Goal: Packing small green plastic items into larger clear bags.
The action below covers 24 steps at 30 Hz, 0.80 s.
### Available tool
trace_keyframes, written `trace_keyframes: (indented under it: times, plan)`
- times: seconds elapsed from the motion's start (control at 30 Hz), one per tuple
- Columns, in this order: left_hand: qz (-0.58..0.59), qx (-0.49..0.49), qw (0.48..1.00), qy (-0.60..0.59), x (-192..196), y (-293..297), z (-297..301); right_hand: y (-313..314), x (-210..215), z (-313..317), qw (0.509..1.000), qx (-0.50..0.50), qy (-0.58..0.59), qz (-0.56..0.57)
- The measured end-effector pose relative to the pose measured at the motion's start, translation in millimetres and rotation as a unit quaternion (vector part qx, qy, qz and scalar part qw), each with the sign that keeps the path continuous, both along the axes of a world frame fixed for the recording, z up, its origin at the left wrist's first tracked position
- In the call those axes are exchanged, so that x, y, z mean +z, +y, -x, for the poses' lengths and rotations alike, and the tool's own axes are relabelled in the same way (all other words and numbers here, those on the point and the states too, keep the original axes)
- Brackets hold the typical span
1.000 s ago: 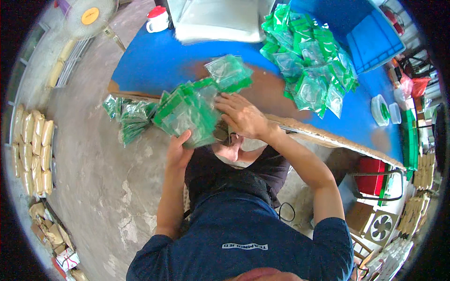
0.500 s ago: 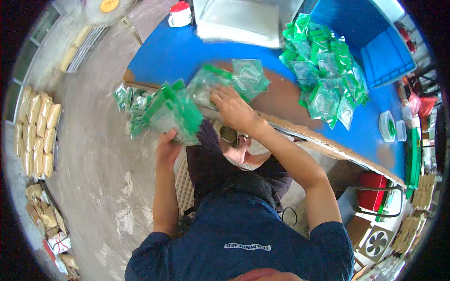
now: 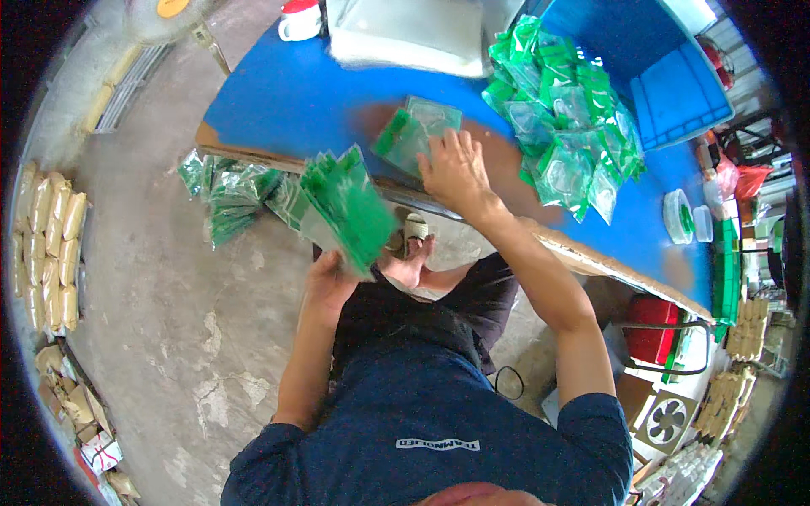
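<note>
My left hand (image 3: 332, 277) is closed round the lower edge of a fanned stack of flat plastic packets (image 3: 353, 211), green and clear, raised in front of the table. On the blue tabletop, my right hand (image 3: 460, 174) rests at the edge of a couple of clear and green packets (image 3: 415, 133). Its thumb and fingers are apart. A clear ring shape shows faintly inside one packet. Several more green packets (image 3: 232, 198) lie in an overlapping row by the table's left front edge, partly behind the held stack. A big heap of similar packets (image 3: 561, 118) covers the table to the right.
A blue crate (image 3: 682, 94) stands behind the heap. At the back are a white tray (image 3: 409, 51) and a red-lidded white mug (image 3: 299, 21). Round clear containers (image 3: 677, 217) sit at the right. The table's front edge (image 3: 607, 270) is worn. Stacked tan bags (image 3: 52, 253) stand far left.
My right hand has moved right, and the packets under it now lie together on the table. The stack in my left hand has shifted right and tilted. The view has shifted slightly.
</note>
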<state>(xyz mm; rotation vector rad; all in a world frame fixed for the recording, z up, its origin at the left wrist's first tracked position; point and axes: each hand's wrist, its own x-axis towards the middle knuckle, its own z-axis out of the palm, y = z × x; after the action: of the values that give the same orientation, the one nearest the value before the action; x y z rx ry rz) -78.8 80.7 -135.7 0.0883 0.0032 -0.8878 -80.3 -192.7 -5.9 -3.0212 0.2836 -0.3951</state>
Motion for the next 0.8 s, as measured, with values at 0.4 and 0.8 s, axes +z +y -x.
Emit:
trace_keyframes:
  times: [0.4,0.8]
  plan:
    - [-0.115,0.019,0.993,-0.010,6,-51,-4,-75,-26,-6,0.986,0.161,-0.046,-0.024]
    - [-0.172,0.012,0.983,-0.058,27,-73,13,-30,-13,39,0.951,0.212,-0.063,-0.216]
